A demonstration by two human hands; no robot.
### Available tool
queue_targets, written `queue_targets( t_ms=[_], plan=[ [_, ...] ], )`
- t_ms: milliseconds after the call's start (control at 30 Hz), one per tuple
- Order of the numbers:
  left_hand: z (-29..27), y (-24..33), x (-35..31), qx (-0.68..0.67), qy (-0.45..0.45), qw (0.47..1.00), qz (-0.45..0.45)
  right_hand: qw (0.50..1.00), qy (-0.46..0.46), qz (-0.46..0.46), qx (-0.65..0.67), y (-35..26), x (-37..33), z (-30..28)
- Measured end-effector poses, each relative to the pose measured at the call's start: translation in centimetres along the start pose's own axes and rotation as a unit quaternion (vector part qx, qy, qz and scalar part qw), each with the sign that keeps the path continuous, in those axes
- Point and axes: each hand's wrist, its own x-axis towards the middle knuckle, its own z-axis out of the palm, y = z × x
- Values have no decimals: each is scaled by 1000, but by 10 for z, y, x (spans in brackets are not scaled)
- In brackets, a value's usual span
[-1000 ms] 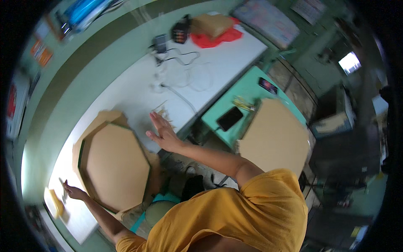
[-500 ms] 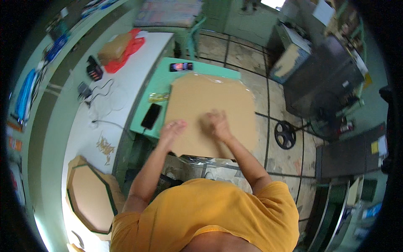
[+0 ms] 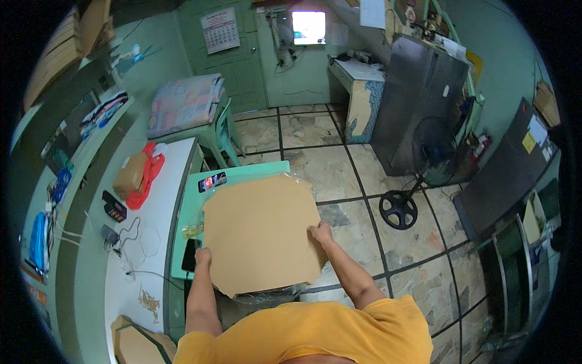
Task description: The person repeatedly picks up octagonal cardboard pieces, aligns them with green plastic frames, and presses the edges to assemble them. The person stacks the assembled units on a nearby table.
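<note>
A large tan cardboard sheet [image 3: 260, 230] with cut-off corners lies in front of me over a green table [image 3: 267, 168]. Clear plastic wrap [image 3: 276, 295] sticks out from under its near and far edges. My left hand [image 3: 204, 261] grips the sheet's left edge near the front corner. On the opposite edge, my right hand [image 3: 322, 233] has its fingers closed on the cardboard. Just left of my left hand lies a black phone [image 3: 190, 255]. A small clear packet with yellowish contents [image 3: 193, 230] rests on the table beside the sheet.
A second phone [image 3: 212, 182], screen lit, lies at the table's far left. Along the left, a white counter [image 3: 145, 255] bears a cardboard box [image 3: 130, 176], red plastic, cables, small tan pieces [image 3: 148, 303] and an octagonal green-edged board [image 3: 142, 343]. A fan [image 3: 398, 210] stands on the floor at right.
Both hands were above the sheet, the right one blurred over its middle; now they hold its left and right edges. My view has tilted up, showing more of the far wall.
</note>
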Motion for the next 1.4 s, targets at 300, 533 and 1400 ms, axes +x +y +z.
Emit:
queue_targets(
  t_ms=[300, 533, 1400],
  plan=[
    [-67, 9, -29, -57, -130, 989, -49, 995, -87, -21, 33, -26, -8, -34],
    [-119, -12, -91, -469, -243, 849, 27, 868, -291, 151, 373, -66, -46, -84],
    [-267, 187, -172, -310, 353, 776, 420, 714, 356, -602, -29, -296, -83, -232]
  ],
)
